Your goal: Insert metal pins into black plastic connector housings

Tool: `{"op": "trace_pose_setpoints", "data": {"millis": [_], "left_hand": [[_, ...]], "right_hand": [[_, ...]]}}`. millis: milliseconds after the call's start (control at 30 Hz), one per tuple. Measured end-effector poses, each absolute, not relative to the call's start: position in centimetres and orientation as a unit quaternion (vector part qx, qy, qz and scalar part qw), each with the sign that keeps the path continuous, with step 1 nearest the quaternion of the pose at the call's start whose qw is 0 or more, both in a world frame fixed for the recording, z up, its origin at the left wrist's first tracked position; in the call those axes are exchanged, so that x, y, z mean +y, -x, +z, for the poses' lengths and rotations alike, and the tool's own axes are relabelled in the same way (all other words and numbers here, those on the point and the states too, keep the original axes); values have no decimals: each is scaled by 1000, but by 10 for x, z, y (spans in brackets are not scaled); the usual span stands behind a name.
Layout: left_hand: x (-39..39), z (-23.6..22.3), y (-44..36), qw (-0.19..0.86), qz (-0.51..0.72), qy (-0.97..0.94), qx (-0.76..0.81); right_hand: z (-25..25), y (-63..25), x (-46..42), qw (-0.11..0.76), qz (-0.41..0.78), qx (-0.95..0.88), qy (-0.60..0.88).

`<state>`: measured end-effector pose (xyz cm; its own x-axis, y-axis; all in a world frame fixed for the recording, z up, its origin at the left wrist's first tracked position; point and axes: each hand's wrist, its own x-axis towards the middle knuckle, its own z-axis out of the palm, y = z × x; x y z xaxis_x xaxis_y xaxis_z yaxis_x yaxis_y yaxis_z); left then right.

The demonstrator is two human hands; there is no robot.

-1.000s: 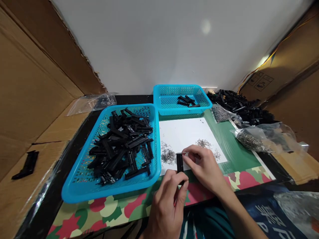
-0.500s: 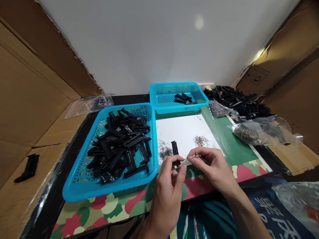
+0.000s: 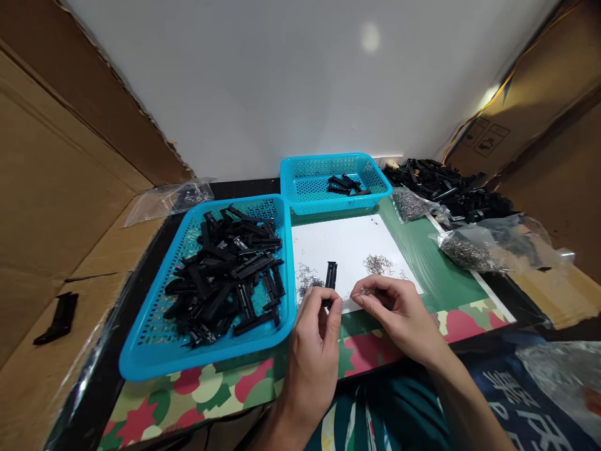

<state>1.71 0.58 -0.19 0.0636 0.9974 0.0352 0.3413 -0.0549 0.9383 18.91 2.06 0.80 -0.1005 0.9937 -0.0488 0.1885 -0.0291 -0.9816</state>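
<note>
At lower centre, the left hand [image 3: 315, 338] has its grip closed around a slim, ridged black plastic part [image 3: 331, 274], upright before a smooth white sheet [image 3: 335, 241]. Lower right of centre, the right hand [image 3: 394, 310] bunches its fingertips; I cannot tell whether they hold anything. Fine, tangled metal wire pieces [image 3: 377, 264] lie beyond.

From the left hand [image 3: 313, 332] and right hand [image 3: 392, 307], a passage is free at 12 o'clock, between the left heap [image 3: 307, 279] and right heap [image 3: 377, 264], until the far basket [image 3: 338, 206]. The near basket [image 3: 206, 361] blocks 9 o'clock.
</note>
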Motion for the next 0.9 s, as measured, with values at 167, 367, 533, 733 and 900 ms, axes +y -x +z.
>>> {"op": "trace_pose_setpoints", "data": {"millis": [167,367,533,733,900], "left_hand": [[5,-2,-18,434,399,-586,557],[6,-3,-16,482,393,-562,546],[6,-3,-15,503,397,-548,537],[5,-2,-16,511,397,-562,515],[1,0,-11,521,393,-569,501]], "right_hand": [[6,-189,19,424,397,-598,553],[-3,-189,24,388,211,-678,588],[2,-195,19,416,314,-643,561],[11,-188,13,449,419,-619,490],[8,-188,10,485,384,-617,487]]}}
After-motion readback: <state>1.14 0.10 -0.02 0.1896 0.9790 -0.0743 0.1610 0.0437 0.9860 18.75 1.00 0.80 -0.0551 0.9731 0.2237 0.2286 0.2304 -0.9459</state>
